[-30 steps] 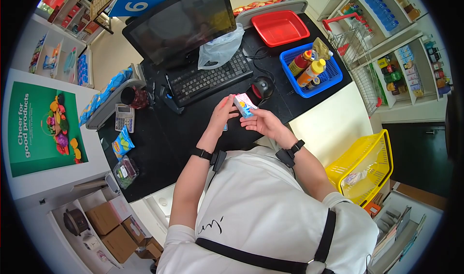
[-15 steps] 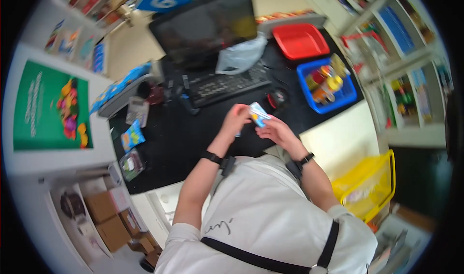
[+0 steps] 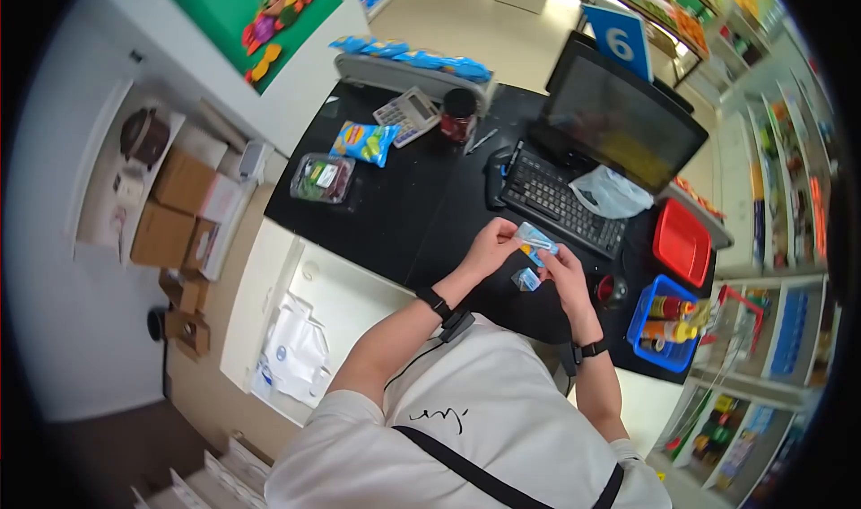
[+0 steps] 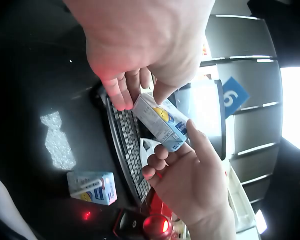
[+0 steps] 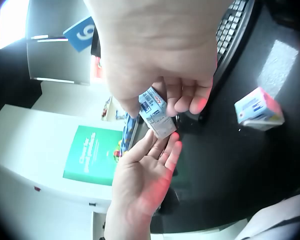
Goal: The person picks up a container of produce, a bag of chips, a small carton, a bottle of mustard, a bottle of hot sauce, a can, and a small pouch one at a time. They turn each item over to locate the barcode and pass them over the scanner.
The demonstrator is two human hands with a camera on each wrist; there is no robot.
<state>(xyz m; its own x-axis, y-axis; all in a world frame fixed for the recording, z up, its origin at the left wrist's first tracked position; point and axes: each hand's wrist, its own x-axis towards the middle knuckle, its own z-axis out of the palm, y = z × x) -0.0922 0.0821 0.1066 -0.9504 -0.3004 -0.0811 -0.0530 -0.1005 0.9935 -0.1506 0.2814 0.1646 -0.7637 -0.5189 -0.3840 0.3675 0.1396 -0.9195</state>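
Small, apparently drink carton (image 4: 162, 120) between hands (image 3: 491, 247).

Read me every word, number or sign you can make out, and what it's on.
"6": blue sign behind the black monitor.
"Cheer for good products": green wall poster.
Too small or blurred to read: held blue-and-white carton, similar carton on the black counter, blue snack bag, black keyboard, black script on the white shirt.

Small blue-and-white carton (image 3: 539, 244), held tilted in the air.
Box-shaped, with a yellow cartoon figure on one face and fine print on another, it is above the black worktop (image 3: 386, 226), towards the front edge.
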